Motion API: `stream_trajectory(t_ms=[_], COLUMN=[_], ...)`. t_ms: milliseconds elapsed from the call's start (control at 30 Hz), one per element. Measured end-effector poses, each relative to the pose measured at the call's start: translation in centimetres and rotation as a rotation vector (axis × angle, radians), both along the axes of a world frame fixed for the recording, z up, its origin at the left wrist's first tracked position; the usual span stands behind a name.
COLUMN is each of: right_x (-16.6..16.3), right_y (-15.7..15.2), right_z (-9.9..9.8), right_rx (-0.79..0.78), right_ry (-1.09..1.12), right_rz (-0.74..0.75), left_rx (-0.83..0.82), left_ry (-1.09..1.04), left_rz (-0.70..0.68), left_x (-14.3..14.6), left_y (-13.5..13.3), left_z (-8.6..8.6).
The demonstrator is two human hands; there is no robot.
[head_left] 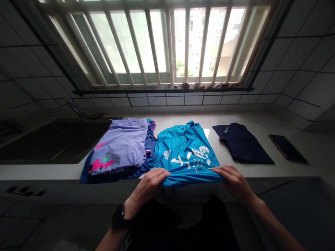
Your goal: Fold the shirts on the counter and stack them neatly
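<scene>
A bright blue T-shirt [180, 150] with white lettering lies on the counter, its near edge hanging slightly over the front. My left hand [155, 177], below a dark wristwatch, pinches that near edge close to the collar side. At the shirt's near right corner, my right hand [231, 179] grips the fabric between thumb and fingers. Left of the shirt is a pile of clothes, topped by a lilac garment [125, 139] with a pink print; dark blue clothing [86, 170] shows underneath. The blue shirt's left side touches this pile.
A folded navy garment [243, 143] and a dark phone [288, 148] lie to the right on the white counter [261, 120]. The dark sink [52, 139] and its faucet [77, 108] are at the left. Behind stands a barred window [167, 45]; the counter's front edge runs before me.
</scene>
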State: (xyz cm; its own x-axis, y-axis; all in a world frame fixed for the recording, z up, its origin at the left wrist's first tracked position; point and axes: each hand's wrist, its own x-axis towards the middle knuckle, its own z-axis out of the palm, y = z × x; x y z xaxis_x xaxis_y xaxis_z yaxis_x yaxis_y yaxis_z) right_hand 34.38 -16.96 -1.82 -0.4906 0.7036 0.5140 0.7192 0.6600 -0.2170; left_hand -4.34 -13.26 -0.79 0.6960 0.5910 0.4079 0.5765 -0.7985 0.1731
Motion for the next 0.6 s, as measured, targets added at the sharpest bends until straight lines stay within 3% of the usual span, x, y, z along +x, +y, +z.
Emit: stream_trajectory(t_ms=[167,300,433,600], right_x=[-0.5,-1.1,-1.3,-1.8], right_y=[-0.3,-0.3,0.0,-0.4], right_z=[-1.2,-2.1,-1.6,-0.2], right_rx=[-0.032,-0.019,0.006,0.073], right_ry=[-0.104,-0.153,-0.129,0.192], right_rz=[0.018,-0.012,0.019,0.004], left_rx=[0.111,0.220,0.110,-0.014], left_ry=[0.065,0.111,-0.057,-0.327], left_rz=[0.035,-0.024,-0.015,0.107], left_x=[-0.2,-0.2,-0.3,-0.3], left_y=[-0.4,-0.4,-0.3,-1.0], left_z=[-1.1,-2.2,-2.3,-0.9])
